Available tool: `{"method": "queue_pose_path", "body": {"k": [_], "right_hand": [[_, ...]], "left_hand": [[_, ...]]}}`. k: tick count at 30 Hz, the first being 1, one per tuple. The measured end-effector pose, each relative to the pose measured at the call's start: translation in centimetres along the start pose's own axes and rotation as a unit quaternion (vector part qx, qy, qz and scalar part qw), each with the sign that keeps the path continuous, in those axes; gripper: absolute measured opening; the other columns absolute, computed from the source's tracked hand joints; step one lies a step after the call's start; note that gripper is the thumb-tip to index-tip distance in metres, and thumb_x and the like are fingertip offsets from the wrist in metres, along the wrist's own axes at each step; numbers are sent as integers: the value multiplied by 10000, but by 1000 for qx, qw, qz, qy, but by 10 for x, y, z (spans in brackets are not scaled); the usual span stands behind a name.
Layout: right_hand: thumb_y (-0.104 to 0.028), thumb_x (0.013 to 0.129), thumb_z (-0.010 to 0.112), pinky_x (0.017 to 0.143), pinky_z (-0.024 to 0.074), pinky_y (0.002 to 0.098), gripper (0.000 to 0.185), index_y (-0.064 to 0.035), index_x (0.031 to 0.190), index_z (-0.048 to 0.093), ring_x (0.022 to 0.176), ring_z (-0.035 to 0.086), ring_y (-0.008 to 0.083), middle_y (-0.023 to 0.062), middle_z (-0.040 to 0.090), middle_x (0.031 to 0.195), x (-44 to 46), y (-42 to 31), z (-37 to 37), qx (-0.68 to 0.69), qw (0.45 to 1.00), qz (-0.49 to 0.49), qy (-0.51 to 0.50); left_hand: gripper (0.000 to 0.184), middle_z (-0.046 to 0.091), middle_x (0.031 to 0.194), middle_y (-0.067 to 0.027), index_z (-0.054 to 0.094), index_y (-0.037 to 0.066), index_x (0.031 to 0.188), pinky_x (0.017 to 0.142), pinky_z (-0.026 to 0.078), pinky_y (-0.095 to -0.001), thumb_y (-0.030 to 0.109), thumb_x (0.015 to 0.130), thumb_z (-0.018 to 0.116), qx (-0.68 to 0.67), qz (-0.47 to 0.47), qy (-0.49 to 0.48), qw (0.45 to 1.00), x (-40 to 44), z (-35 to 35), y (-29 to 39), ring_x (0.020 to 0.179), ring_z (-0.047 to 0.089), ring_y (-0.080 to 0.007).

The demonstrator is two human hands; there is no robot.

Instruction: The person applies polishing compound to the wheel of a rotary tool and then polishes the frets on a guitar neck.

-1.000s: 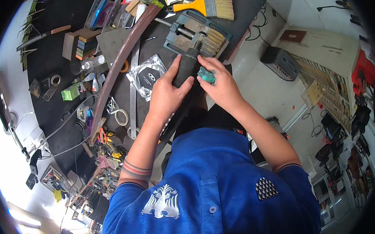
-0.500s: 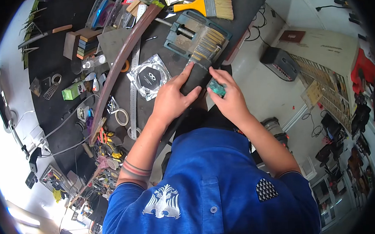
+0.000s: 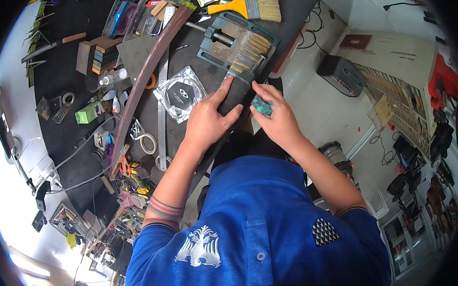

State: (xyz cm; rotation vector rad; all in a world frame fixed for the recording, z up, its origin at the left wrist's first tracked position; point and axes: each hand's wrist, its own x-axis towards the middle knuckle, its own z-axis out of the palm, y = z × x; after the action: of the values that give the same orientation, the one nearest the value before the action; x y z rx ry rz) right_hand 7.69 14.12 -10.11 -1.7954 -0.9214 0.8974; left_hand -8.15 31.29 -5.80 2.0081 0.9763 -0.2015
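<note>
A greenish-blue drill-press-type vise (image 3: 209, 50) lies on the bench with a screw on its left side. In it sits a block of several striped, ridged strips (image 3: 250, 51), yellowish and grey. My left hand (image 3: 207, 121) rests at the near end of this block, index finger stretched onto its dark end piece (image 3: 241, 76) and thumb spread apart, holding nothing. My right hand (image 3: 277, 117) is closed around a small green marbled piece (image 3: 261, 105), its fingertips near the right side of the dark end piece. What lies under my palms is partly hidden.
A wide paintbrush (image 3: 242, 5) lies behind the vise. To the left are a foil-like packet (image 3: 181, 95), a steel ruler (image 3: 162, 115), a long curved brown strip (image 3: 145, 77), and tape rolls (image 3: 148, 143). A dark box (image 3: 342, 75) stands on the floor right of the bench.
The view has shifted slightly, so the vise and bench sit a little further left and up. Both hands keep nearly the same place; the green piece is turned slightly in my right fingers.
</note>
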Motion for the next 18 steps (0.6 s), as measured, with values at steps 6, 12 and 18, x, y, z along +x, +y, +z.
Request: {"method": "queue_pose_path", "body": {"k": [6,12,18], "right_hand": [[-45,1043,820,1179,565,433,642,17,1659,646,1382,722,408,188,696,1535,16,-8,4,-15,1000,-7,-12],[-49,1039,825,1173,569,439,645,3,1657,651,1387,721,412,190,696,1533,8,-6,3,-8,1000,-5,-1],[-45,1021,830,1178,569,455,660,6,1655,651,1400,710,423,197,695,1539,24,-8,10,-7,1000,-5,-14]], "left_hand": [[833,842,1395,-260,597,140,1770,1028,654,-437,280,1007,899,-35,-3,33,999,-1,1,-5,1157,870,-395],[832,843,1384,-265,597,154,1770,1059,648,-460,305,1005,889,-20,-17,2,1000,0,-7,3,1194,857,-404],[829,840,1360,-281,607,178,1764,1063,648,-507,366,1005,881,-63,-24,40,997,1,-4,-7,1223,824,-467]]}}
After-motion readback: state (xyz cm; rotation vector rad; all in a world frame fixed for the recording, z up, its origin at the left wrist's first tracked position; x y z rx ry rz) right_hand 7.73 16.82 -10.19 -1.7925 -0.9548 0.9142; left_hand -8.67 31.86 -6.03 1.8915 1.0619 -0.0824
